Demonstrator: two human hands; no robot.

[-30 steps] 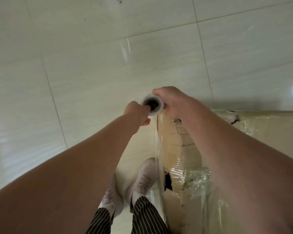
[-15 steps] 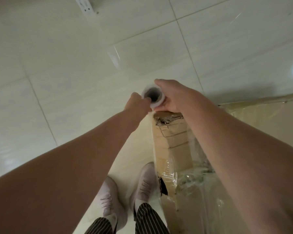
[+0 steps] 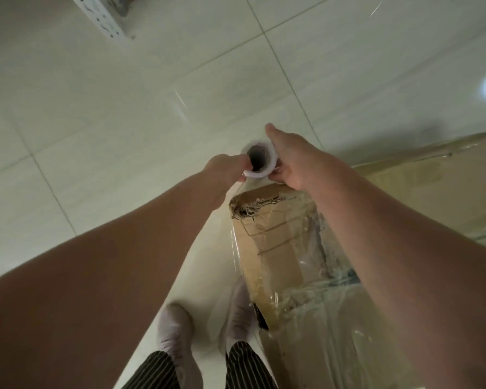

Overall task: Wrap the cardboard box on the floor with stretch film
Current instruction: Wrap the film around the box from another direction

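Observation:
The stretch film roll (image 3: 265, 143) stands upright, seen end-on with its dark core hole facing me. My left hand (image 3: 224, 170) grips its left rim, a finger hooked at the core's edge. My right hand (image 3: 295, 161) curls round the right side, thumb sticking out above the roll. Both hold it just beyond the near top corner of the tall cardboard box (image 3: 275, 237), which has a torn corner and a layer of clear film. A film sheet (image 3: 234, 248) runs from the roll down along the box's left edge.
My two feet in pale shoes (image 3: 174, 332) stand on the tiled floor just left of the box, striped trouser legs above them. A perforated metal post (image 3: 101, 18) stands at the top left. Open tiles (image 3: 110, 122) lie ahead and to the left.
Both hands have carried the roll past the box's corner, so more of the torn corner shows below it. My right thumb has lifted off the roll. The metal post has come into view.

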